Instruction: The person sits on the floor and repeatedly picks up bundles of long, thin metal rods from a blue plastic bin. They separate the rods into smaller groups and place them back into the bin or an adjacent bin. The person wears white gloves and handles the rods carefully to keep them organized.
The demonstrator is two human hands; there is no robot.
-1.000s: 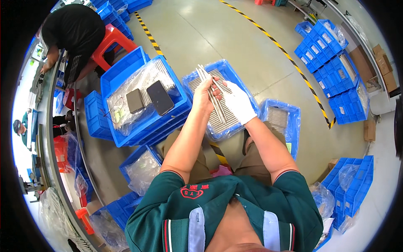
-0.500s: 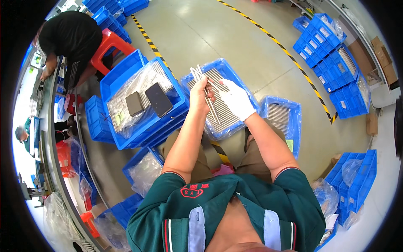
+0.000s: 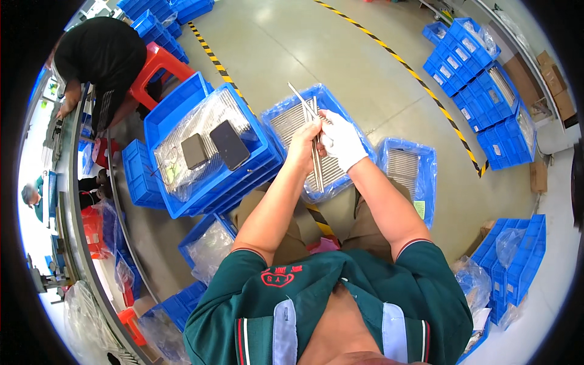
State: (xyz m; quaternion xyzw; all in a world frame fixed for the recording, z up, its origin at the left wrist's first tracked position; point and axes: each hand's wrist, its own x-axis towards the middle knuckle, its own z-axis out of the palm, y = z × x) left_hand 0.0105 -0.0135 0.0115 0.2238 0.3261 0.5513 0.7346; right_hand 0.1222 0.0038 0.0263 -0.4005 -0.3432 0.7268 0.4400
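My bare left hand (image 3: 302, 143) is closed around several thin metal rods (image 3: 317, 169), which stand nearly upright in the picture. A single metal rod (image 3: 298, 93) slants across their upper ends toward my right hand (image 3: 345, 143). That hand wears a white glove, and its curled fingers pinch the slanted rod close to my left fingertips. Both hands are above a blue bin (image 3: 349, 108) lined with clear plastic, where rows of similar rods (image 3: 285, 126) lie side by side. My hands and the held rods hide part of those rows.
On the left, stacked blue bins (image 3: 182, 210) carry plastic-covered rods, a black phone (image 3: 229, 145) and a dark small box (image 3: 194, 151). A smaller bin of rods (image 3: 401, 167) stands at the right. Beyond are a red stool (image 3: 159, 64) and a person in black (image 3: 100, 58).
My left hand and its rods have shifted slightly right, and the bundle has turned more upright. My right hand's fingers have curled in closer. One rod now slants apart from the bundle.
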